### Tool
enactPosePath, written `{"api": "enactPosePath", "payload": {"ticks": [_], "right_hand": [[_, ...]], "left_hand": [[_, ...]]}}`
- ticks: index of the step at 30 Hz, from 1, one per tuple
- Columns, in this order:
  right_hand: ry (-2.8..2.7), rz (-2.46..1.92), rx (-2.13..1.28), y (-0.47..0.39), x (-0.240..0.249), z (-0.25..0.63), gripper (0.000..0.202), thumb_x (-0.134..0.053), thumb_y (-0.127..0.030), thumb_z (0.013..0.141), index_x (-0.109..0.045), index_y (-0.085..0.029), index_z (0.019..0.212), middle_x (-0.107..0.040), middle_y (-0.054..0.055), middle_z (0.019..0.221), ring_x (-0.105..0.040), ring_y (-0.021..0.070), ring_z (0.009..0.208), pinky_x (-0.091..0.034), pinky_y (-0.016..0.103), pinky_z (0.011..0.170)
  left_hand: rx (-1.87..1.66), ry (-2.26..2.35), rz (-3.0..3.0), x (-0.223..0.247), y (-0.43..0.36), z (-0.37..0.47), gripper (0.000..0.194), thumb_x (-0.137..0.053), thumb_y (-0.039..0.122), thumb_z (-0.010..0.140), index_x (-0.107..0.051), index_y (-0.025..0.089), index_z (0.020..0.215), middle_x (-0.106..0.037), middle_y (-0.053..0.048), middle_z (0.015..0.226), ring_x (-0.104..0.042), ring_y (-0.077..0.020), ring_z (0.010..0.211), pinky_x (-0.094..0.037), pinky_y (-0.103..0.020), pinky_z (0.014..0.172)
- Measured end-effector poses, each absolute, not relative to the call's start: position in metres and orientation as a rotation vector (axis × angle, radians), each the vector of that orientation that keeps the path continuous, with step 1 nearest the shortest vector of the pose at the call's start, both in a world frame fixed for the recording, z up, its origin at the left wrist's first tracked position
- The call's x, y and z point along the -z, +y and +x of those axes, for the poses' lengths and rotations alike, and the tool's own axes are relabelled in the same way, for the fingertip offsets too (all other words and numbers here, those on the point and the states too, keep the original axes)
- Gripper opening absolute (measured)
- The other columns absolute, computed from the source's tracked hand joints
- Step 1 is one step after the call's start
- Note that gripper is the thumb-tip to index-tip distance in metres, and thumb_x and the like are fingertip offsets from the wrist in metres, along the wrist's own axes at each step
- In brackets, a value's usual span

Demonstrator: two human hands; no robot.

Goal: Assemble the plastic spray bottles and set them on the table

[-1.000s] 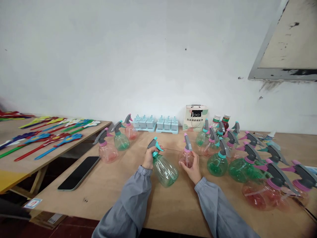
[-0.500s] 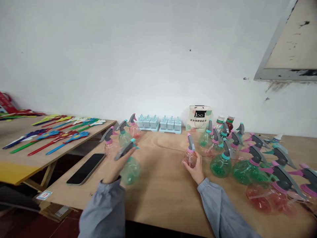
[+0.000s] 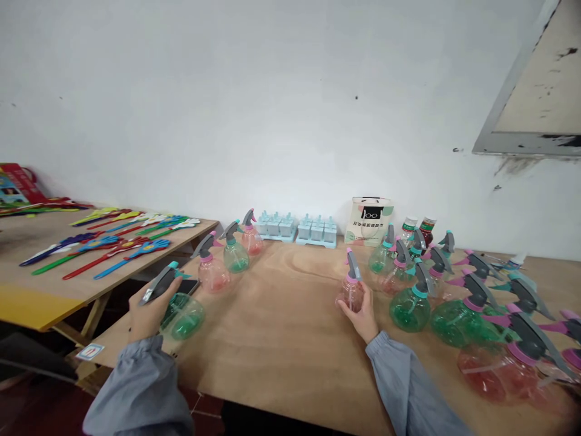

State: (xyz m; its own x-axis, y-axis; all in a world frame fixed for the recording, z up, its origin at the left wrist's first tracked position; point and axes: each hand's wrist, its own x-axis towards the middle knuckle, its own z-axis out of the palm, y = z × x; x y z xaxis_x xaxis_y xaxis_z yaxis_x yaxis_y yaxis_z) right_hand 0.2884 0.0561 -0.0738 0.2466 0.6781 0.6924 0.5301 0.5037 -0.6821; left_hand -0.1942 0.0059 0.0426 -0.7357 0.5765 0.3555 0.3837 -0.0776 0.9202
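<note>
My left hand [image 3: 147, 312] is wrapped round the neck of a green spray bottle [image 3: 187, 318] with a grey and teal trigger head, over the front left of the table. The bottle leans and partly covers a phone [image 3: 193, 286]. Around the body of a pink spray bottle [image 3: 349, 290], which stands upright at the table's middle right, my right hand [image 3: 363, 309] is closed. Beyond my left hand stand a pink spray bottle [image 3: 212, 275], a green one [image 3: 236, 255] and another pink one [image 3: 252, 240] in a slanting row.
Several green and pink spray bottles [image 3: 411, 309] crowd the right side. Pale blue ice-pop moulds [image 3: 318, 233], a paper bag [image 3: 367, 221] and two labelled bottles [image 3: 426, 230] stand along the wall. Colourful hand-shaped sticks [image 3: 122, 245] cover the left table.
My left hand has carried the green spray bottle left and slightly toward me, over the phone. My right hand keeps its hold on the pink bottle. The view has shifted slightly left.
</note>
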Motion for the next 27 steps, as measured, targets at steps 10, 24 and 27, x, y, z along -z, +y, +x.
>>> {"api": "enactPosePath", "payload": {"ticks": [10,24,27], "right_hand": [[-1.423,-1.143,-0.135,0.055,0.072,0.289,0.079,-0.073,-0.058,0.076,-0.042,-0.017,0.136,-0.053,0.016,0.130,-0.055,0.0321,0.124,-0.046,0.053,0.106],[-1.415,-1.147,-0.127,0.055,0.073,0.287,0.078,-0.071,-0.059,0.077,-0.043,-0.018,0.136,-0.054,0.015,0.128,-0.055,0.0313,0.123,-0.046,0.051,0.106],[-1.415,-1.145,-0.122,0.055,0.073,0.287,0.077,-0.071,-0.058,0.077,-0.042,-0.018,0.136,-0.054,0.015,0.128,-0.055,0.0310,0.122,-0.046,0.051,0.105]], "left_hand": [[-2.204,1.859,1.114,-0.042,0.041,-0.200,0.038,-0.084,0.045,0.055,-0.069,0.020,0.079,-0.058,0.010,0.061,-0.051,-0.0106,0.064,-0.046,-0.023,0.065],[-2.212,2.023,1.111,-0.004,0.059,-0.215,0.038,-0.081,0.043,0.058,-0.061,0.019,0.080,-0.072,0.003,0.086,-0.068,-0.0211,0.091,-0.054,-0.037,0.089],[-2.338,2.086,1.186,-0.010,0.046,-0.207,0.053,-0.072,0.047,0.067,-0.052,0.021,0.109,-0.065,-0.005,0.122,-0.061,-0.0283,0.115,-0.048,-0.048,0.100]]}}
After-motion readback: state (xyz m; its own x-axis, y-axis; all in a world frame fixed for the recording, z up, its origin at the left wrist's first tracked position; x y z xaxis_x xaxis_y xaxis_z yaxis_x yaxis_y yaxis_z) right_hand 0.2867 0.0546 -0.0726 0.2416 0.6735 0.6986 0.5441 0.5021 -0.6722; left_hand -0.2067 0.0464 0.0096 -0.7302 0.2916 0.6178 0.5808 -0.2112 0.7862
